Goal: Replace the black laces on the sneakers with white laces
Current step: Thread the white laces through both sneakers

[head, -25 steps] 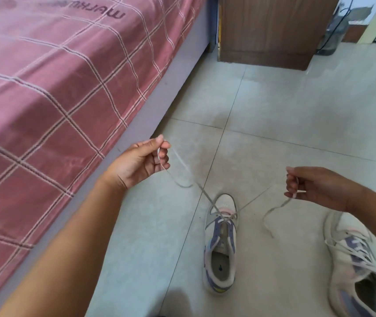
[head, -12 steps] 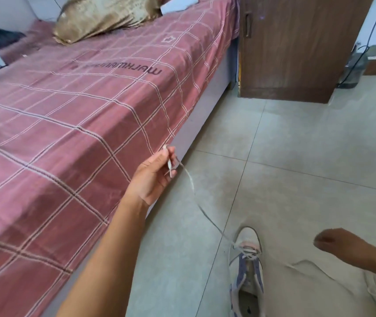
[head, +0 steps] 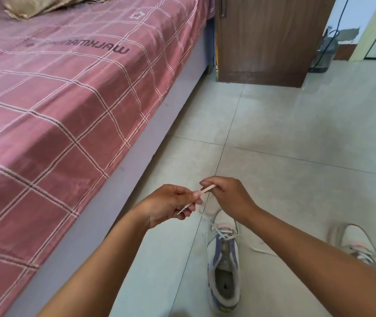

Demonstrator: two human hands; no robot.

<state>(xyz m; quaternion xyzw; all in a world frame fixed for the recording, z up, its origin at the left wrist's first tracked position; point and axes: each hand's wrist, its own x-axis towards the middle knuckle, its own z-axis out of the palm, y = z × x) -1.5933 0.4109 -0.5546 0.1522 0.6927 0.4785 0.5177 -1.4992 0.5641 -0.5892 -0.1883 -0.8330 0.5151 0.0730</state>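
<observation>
Since half a second ago the hands have come together above the toe of the near sneaker [head: 223, 259]. The left hand [head: 168, 205] and right hand [head: 228, 197] both pinch the white lace [head: 206, 190] between them. The sneaker lies at six o'clock from them; the second sneaker [head: 354, 243] at four o'clock.

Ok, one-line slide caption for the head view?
Both hands pinch a white lace above the half-laced sneaker.
</observation>
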